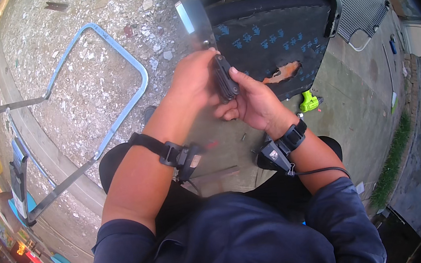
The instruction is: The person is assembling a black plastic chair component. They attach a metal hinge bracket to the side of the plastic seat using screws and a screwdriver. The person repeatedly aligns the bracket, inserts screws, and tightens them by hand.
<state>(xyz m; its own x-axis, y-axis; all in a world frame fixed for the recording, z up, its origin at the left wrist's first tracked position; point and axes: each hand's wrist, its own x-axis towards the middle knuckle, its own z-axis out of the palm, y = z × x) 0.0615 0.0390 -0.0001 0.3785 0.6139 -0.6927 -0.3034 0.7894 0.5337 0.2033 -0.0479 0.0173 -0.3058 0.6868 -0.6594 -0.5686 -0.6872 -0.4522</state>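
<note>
Pocket tool point(224, 79), black and folding: lying over the lower left corner of the upturned chair point(281, 23), on the near side of its dark seat, and being gripped in the right hand point(256, 99). Pressing the right thumb along one flank of the tool, curling the fingers in behind its lower end. Bringing the left hand point(191, 81) right up to the tool's other side, just beside the chair's left edge; being too blurred there, with fingertips hidden, to tell grasping from mere touching.

Looking small, hard and stiff, probably weighing little in the palm yet feeling dense for its bulk. Hardly seeming fragile; possibly slipping a little along smooth sides. Likely favouring a hold across the broad flanks, squeezing between thumb and fingers, and keeping skin out of the slots between the folded bits for fear of pinching.

Seeing also a green drill point(309, 101) just past the chair's lower right corner, a bent metal frame point(139, 74) well to the chair's left, and a mesh seat point(352, 1) beyond the chair's right side.
</note>
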